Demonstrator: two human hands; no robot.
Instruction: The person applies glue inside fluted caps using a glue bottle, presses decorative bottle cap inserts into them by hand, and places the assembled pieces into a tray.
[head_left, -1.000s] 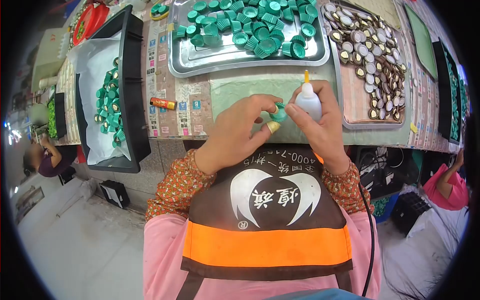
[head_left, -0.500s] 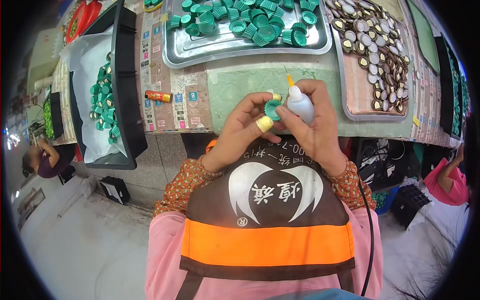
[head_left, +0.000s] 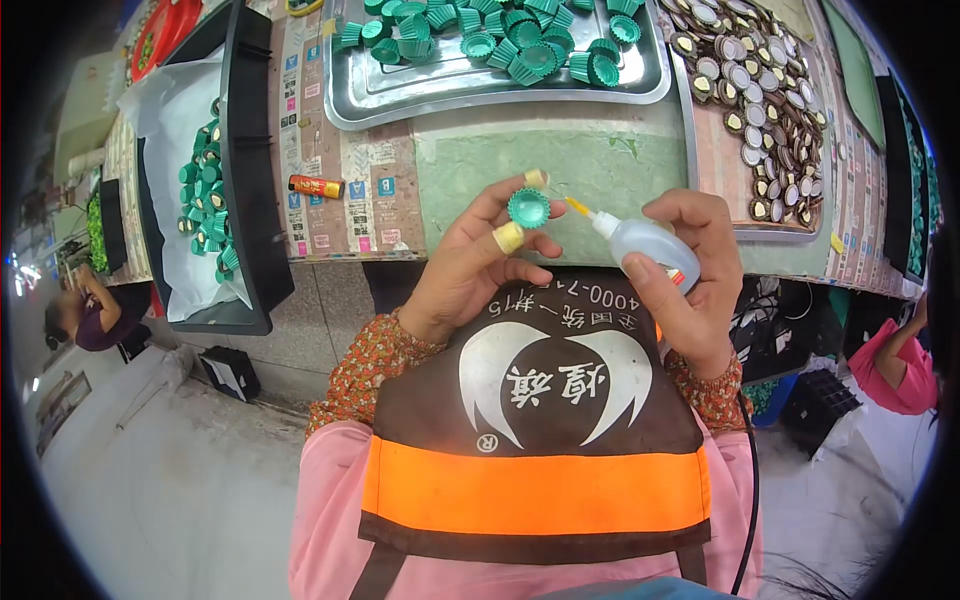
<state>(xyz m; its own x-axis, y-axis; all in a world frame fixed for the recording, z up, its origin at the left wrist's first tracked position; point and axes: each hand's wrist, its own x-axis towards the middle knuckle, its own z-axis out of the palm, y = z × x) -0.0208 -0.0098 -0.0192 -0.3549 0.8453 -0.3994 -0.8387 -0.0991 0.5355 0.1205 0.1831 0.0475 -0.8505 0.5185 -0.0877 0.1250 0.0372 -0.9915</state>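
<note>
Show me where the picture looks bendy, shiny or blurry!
In the head view, dark curved edges frame both sides and the black tray looks stretched; in the head view, the metal tray has bright glare; in the head view, the far-left side is blurry, while the green cup in the left hand looks clearer.

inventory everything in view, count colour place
held cup: 1, green, in left hand
bottle: 1, whitish, in right hand
loose cups: many, green, on metal tray
metal tray: 1, silver, top centre
discs: many, brown and white, on right tray
right tray: 1, silver rim, right
crate cups: many, green, in lined crate
lined crate: 1, black, left
small tube: 1, red-yellow, left of centre
table sheet: 1, green, centre
red container: 1, red, upper left
co-workers: 2, purple and pink tops, edges
apron: 1, brown and orange, bottom centre
finger covers: 2, yellow, on left hand
left hand: 1, centre
right hand: 1, centre
</note>
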